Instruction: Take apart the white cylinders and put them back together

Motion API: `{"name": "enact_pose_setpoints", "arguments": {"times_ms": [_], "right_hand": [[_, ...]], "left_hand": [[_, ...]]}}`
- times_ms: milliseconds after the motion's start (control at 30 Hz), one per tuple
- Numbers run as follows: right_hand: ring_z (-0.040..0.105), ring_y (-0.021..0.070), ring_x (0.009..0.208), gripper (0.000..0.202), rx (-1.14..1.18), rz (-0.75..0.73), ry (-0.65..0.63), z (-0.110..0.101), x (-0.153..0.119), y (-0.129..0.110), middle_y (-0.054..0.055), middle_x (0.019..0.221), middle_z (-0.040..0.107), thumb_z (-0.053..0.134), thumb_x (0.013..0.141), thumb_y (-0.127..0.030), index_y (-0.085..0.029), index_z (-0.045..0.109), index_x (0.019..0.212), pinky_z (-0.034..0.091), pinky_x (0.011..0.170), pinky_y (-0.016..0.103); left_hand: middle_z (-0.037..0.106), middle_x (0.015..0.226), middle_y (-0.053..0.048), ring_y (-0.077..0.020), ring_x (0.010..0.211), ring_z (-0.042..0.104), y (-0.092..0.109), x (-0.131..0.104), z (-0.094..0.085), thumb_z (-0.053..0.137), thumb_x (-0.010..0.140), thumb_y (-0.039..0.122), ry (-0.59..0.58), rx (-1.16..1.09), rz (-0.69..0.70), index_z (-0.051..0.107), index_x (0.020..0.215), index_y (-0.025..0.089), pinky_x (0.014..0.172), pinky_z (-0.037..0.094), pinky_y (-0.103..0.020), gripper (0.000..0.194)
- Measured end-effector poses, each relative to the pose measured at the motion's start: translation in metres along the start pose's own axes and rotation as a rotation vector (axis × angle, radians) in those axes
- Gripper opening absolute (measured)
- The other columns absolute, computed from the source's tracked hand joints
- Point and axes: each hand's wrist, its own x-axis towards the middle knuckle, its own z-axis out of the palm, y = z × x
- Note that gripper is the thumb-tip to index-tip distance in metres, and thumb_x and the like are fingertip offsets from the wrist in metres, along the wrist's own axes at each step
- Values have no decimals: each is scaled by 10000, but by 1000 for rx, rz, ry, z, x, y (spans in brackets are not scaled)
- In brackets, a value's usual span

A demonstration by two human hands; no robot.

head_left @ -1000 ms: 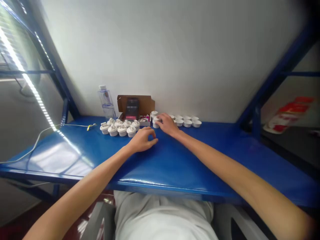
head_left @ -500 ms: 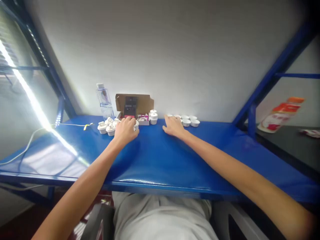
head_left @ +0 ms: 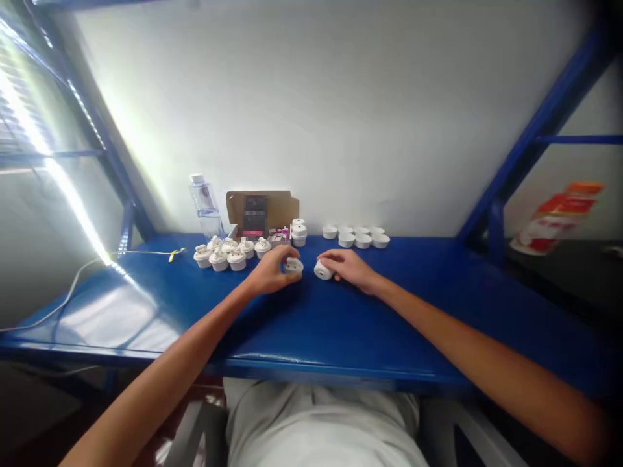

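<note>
My left hand (head_left: 274, 271) is closed on a white round fitting (head_left: 293, 266) with small dark holes in the face turned toward me. A short gap to the right, my right hand (head_left: 351, 268) pinches a white round cup-like cap (head_left: 322, 270), its base with a small hole facing me. Both pieces are held just above the blue table (head_left: 311, 331). Behind my left hand stand several white cups with knobbed inserts (head_left: 237, 260). Several plain white cups (head_left: 363, 240) sit in two rows behind my right hand.
Against the wall stand a clear water bottle (head_left: 206, 211), an open cardboard box (head_left: 282, 206) with a dark phone-like device (head_left: 256, 214), and a stack of white closed pieces (head_left: 298, 233). A white cable (head_left: 73, 285) crosses the left side. A red-and-white bottle (head_left: 555, 220) is at right.
Both hands have come back from the two groups of white pieces toward the middle. The left now holds a white round fitting, the right a white cup-like cap. The camera view has shifted slightly.
</note>
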Motion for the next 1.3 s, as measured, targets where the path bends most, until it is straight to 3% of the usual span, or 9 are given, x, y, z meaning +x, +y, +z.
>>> {"name": "enact_pose_setpoints", "arguments": {"times_ms": [133,267,400,500,667,867,1000,1100,1300], "right_hand": [[591,115,587,208,84,82,105,-10,5,5,51,846,726,667,834,-310,-186,752,978,445,438,191],[644,158,644,180,60,121,85,-8,3,6,55,834,736,618,834,-242,-190,749,945,474,479,228],[697,213,811,167,-351,-141,162,-4,0,6,68,897,763,606,858,-229,-187,768,867,564,732,320],[693,237,990,210,-459,-322,243,0,-4,3,94,1062,755,576,911,-262,-178,754,986,556,873,363],[688,249,1051,359,-481,-436,34,7,-14,-3,92,1184,721,733,833,-337,-211,700,1167,569,908,387],[698,218,1025,350,-201,-534,198,18,-24,-17,74,1172,691,682,903,-378,-222,607,1207,578,938,382],[647,237,1137,308,-281,-650,41,23,-29,-22,81,1240,661,654,920,-324,-237,625,1213,557,970,396],[630,239,1158,329,-332,-647,-91,25,-29,-22,82,1275,645,657,898,-280,-240,634,1224,562,942,386],[677,199,972,364,-249,-519,7,21,-25,-18,54,1127,659,723,815,-278,-217,598,1151,580,865,355]], "left_hand": [[683,1144,-86,-274,1029,639,-7,0,-5,759,728,344,2,134,-65,626,1122,192,936,490,-390,443],[683,1151,-91,-290,1033,640,-10,0,-8,795,703,360,0,151,-56,629,1131,185,928,488,-392,491],[680,1177,-83,-294,1086,632,-5,0,-7,799,723,370,-73,165,44,649,1135,203,974,476,-408,470],[666,1202,-80,-287,1129,621,-2,-1,-5,768,774,379,-149,157,133,670,1132,222,1017,464,-414,403],[622,1282,-108,-293,1161,614,-7,-2,0,799,729,360,-113,81,82,567,1306,219,996,492,-413,638],[702,1014,-38,-239,910,679,-6,-5,6,818,696,370,-124,-49,-34,500,1239,218,827,526,-361,647],[721,1005,-36,-235,889,687,5,-7,10,823,691,325,-175,-132,-22,468,1269,222,784,520,-339,686],[724,1016,-46,-228,888,684,9,-8,11,826,698,327,-186,-152,-31,477,1255,213,780,516,-335,667],[733,982,-45,-210,877,692,10,-4,2,877,642,285,-171,-378,-123,471,1171,208,790,517,-329,672]]}}
